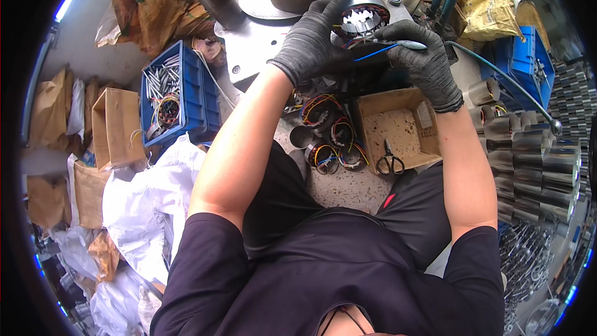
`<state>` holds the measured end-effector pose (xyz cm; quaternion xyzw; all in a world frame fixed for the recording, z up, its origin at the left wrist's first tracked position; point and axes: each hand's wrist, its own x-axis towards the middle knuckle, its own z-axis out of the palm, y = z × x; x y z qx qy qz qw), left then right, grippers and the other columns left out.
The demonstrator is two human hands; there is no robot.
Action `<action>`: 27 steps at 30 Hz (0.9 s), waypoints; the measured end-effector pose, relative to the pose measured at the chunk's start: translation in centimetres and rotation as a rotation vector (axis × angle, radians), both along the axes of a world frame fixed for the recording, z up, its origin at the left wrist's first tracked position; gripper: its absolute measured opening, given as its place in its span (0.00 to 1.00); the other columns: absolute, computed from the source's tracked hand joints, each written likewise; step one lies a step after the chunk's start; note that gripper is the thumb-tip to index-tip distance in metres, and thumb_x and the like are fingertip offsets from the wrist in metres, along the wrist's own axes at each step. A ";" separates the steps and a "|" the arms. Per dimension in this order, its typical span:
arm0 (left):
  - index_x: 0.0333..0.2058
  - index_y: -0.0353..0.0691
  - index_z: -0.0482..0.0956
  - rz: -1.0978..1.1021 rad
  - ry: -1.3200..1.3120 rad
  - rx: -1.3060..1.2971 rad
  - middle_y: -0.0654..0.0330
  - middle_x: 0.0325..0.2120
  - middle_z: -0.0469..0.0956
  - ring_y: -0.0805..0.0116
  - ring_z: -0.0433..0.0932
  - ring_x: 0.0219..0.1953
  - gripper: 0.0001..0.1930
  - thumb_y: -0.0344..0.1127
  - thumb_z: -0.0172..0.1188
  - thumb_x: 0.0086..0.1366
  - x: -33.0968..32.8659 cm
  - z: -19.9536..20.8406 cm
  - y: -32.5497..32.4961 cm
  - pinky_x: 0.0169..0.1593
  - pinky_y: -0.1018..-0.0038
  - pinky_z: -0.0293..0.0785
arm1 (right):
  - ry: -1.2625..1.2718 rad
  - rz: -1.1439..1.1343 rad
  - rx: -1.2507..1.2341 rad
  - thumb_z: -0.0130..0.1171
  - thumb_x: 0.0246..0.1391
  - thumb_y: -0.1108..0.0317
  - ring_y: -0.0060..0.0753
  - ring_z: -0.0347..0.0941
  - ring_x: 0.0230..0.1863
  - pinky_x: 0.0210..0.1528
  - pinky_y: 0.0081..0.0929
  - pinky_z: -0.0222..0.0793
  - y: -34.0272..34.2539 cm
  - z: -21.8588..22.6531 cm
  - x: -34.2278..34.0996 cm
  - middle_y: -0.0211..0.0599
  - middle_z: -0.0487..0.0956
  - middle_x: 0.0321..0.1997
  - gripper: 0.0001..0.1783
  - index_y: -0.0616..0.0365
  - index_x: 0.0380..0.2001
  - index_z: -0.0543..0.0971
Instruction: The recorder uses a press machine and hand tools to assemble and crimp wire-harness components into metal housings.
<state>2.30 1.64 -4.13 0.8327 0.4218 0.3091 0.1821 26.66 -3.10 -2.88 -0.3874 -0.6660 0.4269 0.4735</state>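
Your grey-gloved left hand clasps the left side of a round metal motor stator with white inner teeth, near the pale flat metal plate. Your grey-gloved right hand pinches a slim, pale-ended piece at the stator's near right, beside a thin blue wire.

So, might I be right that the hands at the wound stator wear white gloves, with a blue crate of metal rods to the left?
Not quite: the head view shows dark grey gloves, not white. The left hand and right hand are at the wound stator, and the blue crate of metal rods is to the left.
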 end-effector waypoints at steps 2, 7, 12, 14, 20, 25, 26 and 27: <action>0.74 0.44 0.55 -0.013 0.004 -0.007 0.39 0.63 0.63 0.46 0.69 0.65 0.58 0.44 0.81 0.48 0.1 0.2 -0.1 0.70 0.61 0.67 | -0.046 -0.033 0.062 0.66 0.52 0.79 0.24 0.80 0.46 0.51 0.25 0.77 0.0 -0.2 0.2 0.33 0.85 0.40 0.12 0.59 0.41 0.85; 0.74 0.44 0.54 0.002 0.012 -0.044 0.39 0.65 0.61 0.45 0.68 0.67 0.58 0.43 0.81 0.48 -0.1 0.4 -0.2 0.71 0.61 0.66 | -0.063 0.052 -0.006 0.65 0.53 0.78 0.23 0.80 0.43 0.49 0.23 0.77 -0.4 1.4 0.5 0.31 0.85 0.40 0.11 0.60 0.41 0.85; 0.74 0.46 0.54 -0.066 -0.064 -0.111 0.43 0.67 0.61 0.48 0.66 0.69 0.49 0.37 0.73 0.58 -0.5 0.6 -0.3 0.72 0.62 0.63 | -0.143 0.005 0.185 0.66 0.53 0.76 0.21 0.80 0.41 0.47 0.22 0.77 -0.5 1.1 2.4 0.30 0.85 0.39 0.10 0.61 0.40 0.85; 0.74 0.46 0.55 -0.067 -0.091 -0.158 0.44 0.67 0.62 0.48 0.65 0.69 0.44 0.34 0.69 0.63 -0.7 0.3 0.1 0.73 0.62 0.63 | -0.012 0.037 -0.087 0.67 0.53 0.76 0.21 0.79 0.41 0.47 0.22 0.77 -1.1 1.7 2.6 0.31 0.85 0.39 0.11 0.60 0.41 0.85; 0.73 0.50 0.60 0.035 -0.084 -0.072 0.43 0.62 0.69 0.47 0.71 0.66 0.34 0.29 0.58 0.71 0.8 -0.2 0.6 0.68 0.60 0.68 | -0.114 0.014 0.064 0.67 0.52 0.78 0.22 0.80 0.45 0.50 0.23 0.77 -1.7 0.2 2.3 0.31 0.86 0.41 0.12 0.60 0.42 0.85; 0.71 0.54 0.63 0.119 -0.111 0.024 0.43 0.53 0.76 0.46 0.81 0.52 0.33 0.34 0.60 0.69 0.9 -1.0 2.2 0.56 0.57 0.78 | 0.006 -0.054 -0.030 0.68 0.53 0.79 0.22 0.79 0.47 0.54 0.25 0.76 -2.0 -0.3 2.3 0.31 0.85 0.42 0.13 0.59 0.43 0.84; 0.72 0.51 0.61 0.168 -0.088 0.017 0.43 0.52 0.78 0.49 0.82 0.51 0.34 0.34 0.59 0.69 0.6 -1.3 2.7 0.56 0.59 0.77 | 0.088 -0.055 -0.115 0.68 0.53 0.78 0.22 0.79 0.47 0.54 0.25 0.75 -2.0 -0.5 2.3 0.31 0.85 0.43 0.13 0.59 0.43 0.84; 0.72 0.51 0.61 0.165 -0.091 0.018 0.43 0.52 0.78 0.49 0.82 0.51 0.34 0.34 0.59 0.69 0.5 -1.0 2.9 0.56 0.59 0.77 | 0.086 -0.058 -0.114 0.68 0.53 0.78 0.22 0.79 0.47 0.54 0.25 0.75 -2.0 -0.8 2.5 0.31 0.85 0.43 0.13 0.59 0.43 0.84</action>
